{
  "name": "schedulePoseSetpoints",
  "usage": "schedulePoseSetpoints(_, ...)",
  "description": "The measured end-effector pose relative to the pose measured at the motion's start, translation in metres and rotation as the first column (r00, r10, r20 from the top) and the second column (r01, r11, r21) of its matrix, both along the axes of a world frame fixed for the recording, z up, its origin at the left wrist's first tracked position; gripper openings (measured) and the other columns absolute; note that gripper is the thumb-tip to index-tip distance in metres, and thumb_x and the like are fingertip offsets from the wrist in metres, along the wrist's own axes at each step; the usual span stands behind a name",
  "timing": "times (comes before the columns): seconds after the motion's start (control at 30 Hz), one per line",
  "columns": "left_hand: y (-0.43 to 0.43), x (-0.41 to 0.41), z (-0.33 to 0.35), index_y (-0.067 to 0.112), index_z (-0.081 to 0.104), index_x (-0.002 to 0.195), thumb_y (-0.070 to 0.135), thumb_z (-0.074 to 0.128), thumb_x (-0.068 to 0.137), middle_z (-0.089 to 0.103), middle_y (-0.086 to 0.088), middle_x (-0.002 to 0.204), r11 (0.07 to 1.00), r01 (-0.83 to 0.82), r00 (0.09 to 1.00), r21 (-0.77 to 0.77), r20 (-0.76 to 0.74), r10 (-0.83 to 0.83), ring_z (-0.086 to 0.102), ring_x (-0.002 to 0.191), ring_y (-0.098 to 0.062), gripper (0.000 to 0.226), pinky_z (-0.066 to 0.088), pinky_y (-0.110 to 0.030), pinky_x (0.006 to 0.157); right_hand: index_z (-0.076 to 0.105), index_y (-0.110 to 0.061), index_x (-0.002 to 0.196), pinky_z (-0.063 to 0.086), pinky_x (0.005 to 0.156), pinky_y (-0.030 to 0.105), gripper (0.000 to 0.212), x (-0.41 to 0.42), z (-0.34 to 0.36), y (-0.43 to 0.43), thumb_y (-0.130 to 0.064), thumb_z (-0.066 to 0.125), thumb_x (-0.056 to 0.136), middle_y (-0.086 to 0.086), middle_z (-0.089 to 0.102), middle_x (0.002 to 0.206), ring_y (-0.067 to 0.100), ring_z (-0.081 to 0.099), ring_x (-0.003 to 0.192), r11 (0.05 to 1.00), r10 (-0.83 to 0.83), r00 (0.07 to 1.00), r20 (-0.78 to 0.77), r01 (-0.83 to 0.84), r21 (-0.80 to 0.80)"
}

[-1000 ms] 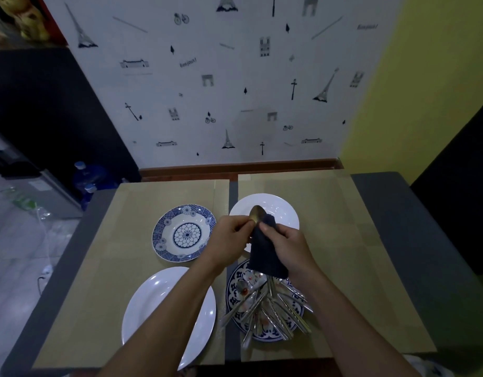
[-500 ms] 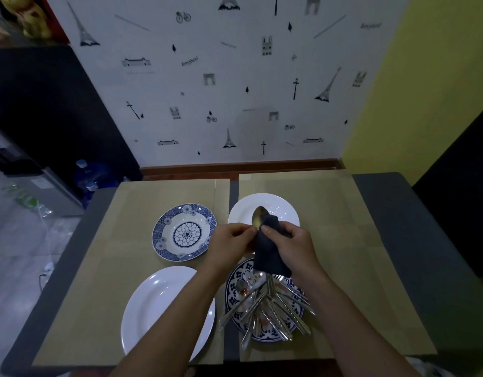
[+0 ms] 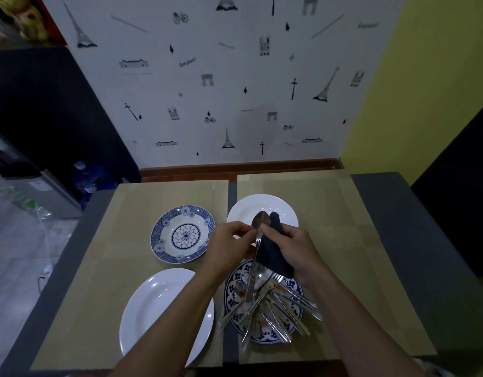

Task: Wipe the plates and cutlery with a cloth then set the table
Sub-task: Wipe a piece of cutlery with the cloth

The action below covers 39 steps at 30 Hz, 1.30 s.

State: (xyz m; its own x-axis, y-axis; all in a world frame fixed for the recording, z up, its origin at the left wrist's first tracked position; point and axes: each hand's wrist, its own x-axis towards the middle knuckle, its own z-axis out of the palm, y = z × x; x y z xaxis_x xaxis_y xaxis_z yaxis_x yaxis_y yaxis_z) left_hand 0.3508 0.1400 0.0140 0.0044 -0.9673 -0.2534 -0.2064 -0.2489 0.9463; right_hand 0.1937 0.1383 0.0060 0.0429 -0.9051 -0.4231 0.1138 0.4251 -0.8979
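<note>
My left hand [image 3: 229, 246] pinches a metal spoon [image 3: 258, 240] just below its bowl, holding it upright with the handle hanging down. My right hand [image 3: 294, 248] grips a dark blue cloth [image 3: 273, 251] pressed against the spoon's right side. Under both hands a blue patterned plate [image 3: 296, 292] carries a heap of several forks and spoons [image 3: 278, 311]. A white plate [image 3: 262, 206] lies behind the hands, a blue-and-white patterned plate [image 3: 183, 234] to the left, and a white plate [image 3: 158, 308] at the near left.
Two tan placemats [image 3: 142, 213] cover the dark grey table [image 3: 398, 227], with a narrow gap between them. The table's far edge meets a patterned wall. Blue water bottles [image 3: 89, 175] stand on the floor at the left.
The cloth in my right hand has slid lower along the spoon, so more of the spoon's bowl and handle shows. My left hand keeps its pinch.
</note>
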Motion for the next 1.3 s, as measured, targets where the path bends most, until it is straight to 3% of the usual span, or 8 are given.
schedulePoseSetpoints(0.2, 0.005, 0.0, -0.004, 0.014, 0.077, 0.11, 0.015, 0.07, 0.091, 0.078, 0.0, 0.094, 0.989, 0.139, 0.99, 0.048, -0.029, -0.138, 0.074, 0.089, -0.015, 0.019, 0.059, -0.025, 0.082, 0.077, -0.013, 0.095, 0.063, 0.08, 0.054, 0.018, 0.002, -0.007, -0.008, -0.03, 0.077, 0.091, 0.014, 0.078, 0.089, 0.038, 0.075, 0.09, 0.988, -0.153, 0.987, -0.036, 0.153, -0.007)
schedulePoseSetpoints(0.37, 0.004, 0.0, -0.003, 0.019, 0.08, 0.1, 0.023, 0.072, 0.089, 0.077, 0.009, 0.086, 0.992, 0.077, 0.933, -0.099, 0.357, -0.037, 0.067, 0.071, 0.01, 0.015, 0.052, -0.013, 0.075, 0.075, -0.009, 0.101, 0.062, 0.082, 0.049, 0.042, 0.0, -0.002, -0.006, -0.045, 0.083, 0.082, 0.014, 0.078, 0.093, 0.033, 0.075, 0.087, 0.97, -0.218, 0.976, 0.016, 0.215, 0.109)
schedulePoseSetpoints(0.5, 0.003, -0.002, 0.001, 0.023, 0.08, 0.102, 0.024, 0.072, 0.089, 0.078, 0.006, 0.089, 0.965, 0.184, 0.856, -0.187, 0.513, -0.064, 0.07, 0.071, 0.001, 0.016, 0.056, -0.021, 0.075, 0.075, -0.009, 0.1, 0.063, 0.083, 0.051, 0.053, 0.009, 0.01, -0.008, -0.056, 0.083, 0.076, 0.012, 0.079, 0.089, 0.033, 0.076, 0.089, 0.977, -0.106, 0.994, 0.017, 0.101, 0.187)
schedulePoseSetpoints(0.63, 0.002, 0.0, 0.002, 0.023, 0.08, 0.101, 0.028, 0.08, 0.082, 0.076, 0.013, 0.082, 0.984, 0.096, 0.923, -0.151, 0.385, -0.031, 0.068, 0.07, 0.007, 0.019, 0.052, -0.008, 0.066, 0.071, -0.012, 0.11, 0.064, 0.067, 0.042, 0.033, 0.007, 0.012, -0.014, -0.039, 0.075, 0.092, 0.016, 0.077, 0.097, 0.035, 0.075, 0.087, 0.976, -0.128, 0.991, 0.026, 0.121, 0.182)
schedulePoseSetpoints(0.73, -0.001, 0.007, 0.002, 0.02, 0.08, 0.092, 0.032, 0.085, 0.076, 0.076, 0.008, 0.076, 0.997, 0.048, 0.965, -0.054, 0.259, -0.032, 0.072, 0.07, -0.006, 0.02, 0.059, -0.023, 0.071, 0.072, -0.01, 0.105, 0.061, 0.066, 0.04, 0.036, 0.004, 0.008, -0.013, -0.037, 0.083, 0.083, 0.019, 0.076, 0.099, 0.029, 0.073, 0.083, 0.983, -0.138, 0.99, 0.011, 0.136, 0.122)
schedulePoseSetpoints(0.83, 0.001, 0.006, 0.005, 0.017, 0.081, 0.086, 0.026, 0.085, 0.078, 0.076, 0.003, 0.071, 0.997, 0.076, 0.968, -0.03, 0.241, -0.067, 0.073, 0.069, -0.019, 0.012, 0.06, -0.03, 0.069, 0.074, -0.012, 0.092, 0.062, 0.08, 0.052, 0.025, 0.007, 0.004, -0.012, -0.028, 0.088, 0.078, 0.015, 0.077, 0.094, 0.03, 0.074, 0.086, 0.976, -0.216, 0.972, -0.096, 0.218, 0.008)
schedulePoseSetpoints(1.0, 0.0, 0.003, 0.005, 0.017, 0.081, 0.082, 0.021, 0.083, 0.078, 0.075, 0.007, 0.068, 0.99, 0.087, 0.935, -0.108, 0.353, -0.044, 0.069, 0.061, -0.004, 0.006, 0.054, -0.017, 0.062, 0.068, -0.02, 0.075, 0.05, 0.067, 0.032, 0.032, 0.02, 0.006, -0.012, -0.049, 0.077, 0.084, -0.002, 0.067, 0.075, 0.014, 0.062, 0.071, 0.964, -0.121, 0.877, -0.464, -0.007, -0.265)
schedulePoseSetpoints(1.3, 0.003, 0.002, 0.001, 0.019, 0.079, 0.091, 0.032, 0.086, 0.074, 0.073, 0.011, 0.078, 0.988, 0.041, 0.875, -0.152, 0.483, 0.038, 0.065, 0.068, 0.005, 0.022, 0.05, -0.011, 0.064, 0.062, -0.014, 0.079, 0.044, 0.066, 0.033, 0.035, 0.02, 0.005, -0.025, -0.036, 0.049, 0.103, 0.003, 0.063, 0.073, 0.023, 0.06, 0.072, 0.993, 0.037, 0.781, -0.623, -0.096, -0.062)
